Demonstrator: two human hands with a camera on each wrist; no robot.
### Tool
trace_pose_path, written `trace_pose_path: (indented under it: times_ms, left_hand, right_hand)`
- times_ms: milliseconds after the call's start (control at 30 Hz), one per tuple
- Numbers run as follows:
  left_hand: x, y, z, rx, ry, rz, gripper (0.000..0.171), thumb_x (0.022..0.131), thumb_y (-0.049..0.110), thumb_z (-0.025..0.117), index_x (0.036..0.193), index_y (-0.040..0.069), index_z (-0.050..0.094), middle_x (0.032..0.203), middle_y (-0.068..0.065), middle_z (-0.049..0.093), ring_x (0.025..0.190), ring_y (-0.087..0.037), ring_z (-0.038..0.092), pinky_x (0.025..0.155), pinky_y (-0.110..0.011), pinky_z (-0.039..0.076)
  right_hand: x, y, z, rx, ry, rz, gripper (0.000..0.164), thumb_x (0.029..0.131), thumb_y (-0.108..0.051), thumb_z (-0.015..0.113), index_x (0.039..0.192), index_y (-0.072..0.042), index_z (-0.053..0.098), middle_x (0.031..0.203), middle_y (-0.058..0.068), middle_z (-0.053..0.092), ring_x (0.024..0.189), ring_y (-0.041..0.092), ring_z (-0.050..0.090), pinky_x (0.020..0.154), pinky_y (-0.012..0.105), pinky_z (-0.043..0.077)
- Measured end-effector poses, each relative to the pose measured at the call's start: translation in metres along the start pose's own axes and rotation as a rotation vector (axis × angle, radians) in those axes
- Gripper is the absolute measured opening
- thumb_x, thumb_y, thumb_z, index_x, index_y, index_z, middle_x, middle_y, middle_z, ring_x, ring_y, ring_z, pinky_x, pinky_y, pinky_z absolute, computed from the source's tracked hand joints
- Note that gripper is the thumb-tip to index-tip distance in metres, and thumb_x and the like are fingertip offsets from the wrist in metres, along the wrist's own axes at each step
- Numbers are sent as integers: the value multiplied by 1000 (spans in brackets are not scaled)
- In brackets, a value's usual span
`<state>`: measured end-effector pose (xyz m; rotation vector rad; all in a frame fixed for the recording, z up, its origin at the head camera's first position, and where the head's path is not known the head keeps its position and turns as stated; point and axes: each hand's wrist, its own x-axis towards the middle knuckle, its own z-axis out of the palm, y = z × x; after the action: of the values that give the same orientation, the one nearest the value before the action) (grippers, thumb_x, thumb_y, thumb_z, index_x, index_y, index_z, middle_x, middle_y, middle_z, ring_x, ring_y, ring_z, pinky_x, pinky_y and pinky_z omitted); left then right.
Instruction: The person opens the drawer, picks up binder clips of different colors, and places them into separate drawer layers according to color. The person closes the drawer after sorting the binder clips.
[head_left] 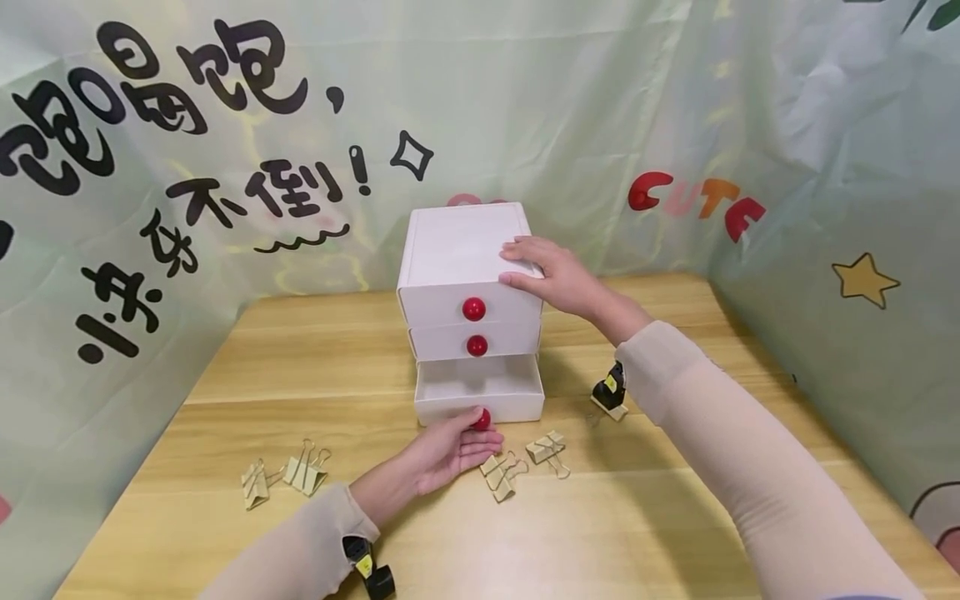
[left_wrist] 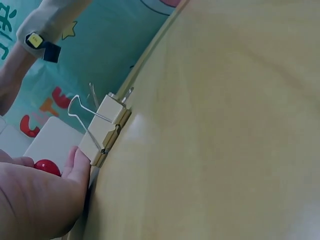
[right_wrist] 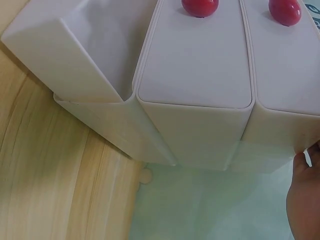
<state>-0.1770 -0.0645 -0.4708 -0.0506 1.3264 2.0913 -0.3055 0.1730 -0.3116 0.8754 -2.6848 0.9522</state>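
A white three-drawer box (head_left: 461, 242) stands on the table, its bottom drawer (head_left: 442, 408) pulled out and the upper two closed. My left hand (head_left: 442, 454) is at that drawer's front, holding its round red knob (head_left: 483, 420) between the thumb and the fingers beneath. In the left wrist view, the same knob (left_wrist: 47, 166) shows between thumb and fingers. My right hand (head_left: 558, 275) rests on the box's top right edge, with fingers spread over it. The right wrist view shows part of this hand (right_wrist: 305, 195) against the box's side.
Binder clips lie about: one clip (head_left: 501, 477) just by my left fingertips, another clip (head_left: 549, 448) to its right, a pair (head_left: 305, 471) at the left, and one clip (head_left: 611, 406) near my right wrist. A printed cloth (head_left: 540, 108) hangs behind the wooden table (head_left: 585, 533).
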Motion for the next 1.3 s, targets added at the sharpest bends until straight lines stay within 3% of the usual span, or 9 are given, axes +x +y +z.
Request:
trace_pose_path:
  times_ms: [167,533,733,967,1100,1200,1300]
  left_hand:
    - [-5,0,0,70,6,7,47,103,27,49,127,-13,47,109,-21,66,108,-33,64,98,-39,48]
    - [-6,-3,5,118,14,14,43,103,26,49,124,-12,50,110,-19,67,106,-30,65,97,-37,49]
    - [-7,-1,2,226,12,23,44,103,27,49,124,-13,51,109,-20,67,105,-30,66,95,-37,51]
    - [-11,6,0,602,4,83,41,101,28,54,111,-12,61,97,-15,69,92,-24,67,86,-34,55]
    - [-17,10,0,930,-2,191,34,100,29,56,99,-3,68,87,-8,69,78,-19,65,73,-33,57]
    - [-23,12,1,1168,12,295,31,99,35,57,102,7,71,90,0,69,80,-14,63,73,-30,55]
    - [-27,13,5,1275,21,368,36,95,40,62,111,8,70,98,2,68,87,-12,63,80,-30,53]
  right_hand:
    - [0,0,-2,1,-3,3,56,93,-47,64,137,-13,58,148,2,46,142,19,29,116,46,21]
    - [-2,1,0,0,-6,16,57,92,-51,62,137,-16,58,149,-1,45,142,18,29,116,46,21]
    - [-2,2,1,10,1,9,57,92,-51,63,136,-16,59,148,-1,46,142,17,29,116,46,21]
    - [0,0,0,2,0,10,57,92,-50,63,137,-16,58,149,0,45,142,18,29,116,46,21]
    - [0,-1,0,2,-3,6,57,93,-50,62,137,-15,58,148,0,45,142,18,29,116,45,21]
    - [0,0,0,4,-8,9,57,93,-51,62,137,-16,58,149,-1,45,143,18,29,116,46,21]
    - [-1,0,1,4,-8,10,57,93,-51,62,137,-15,58,149,-1,45,143,19,29,116,46,21]
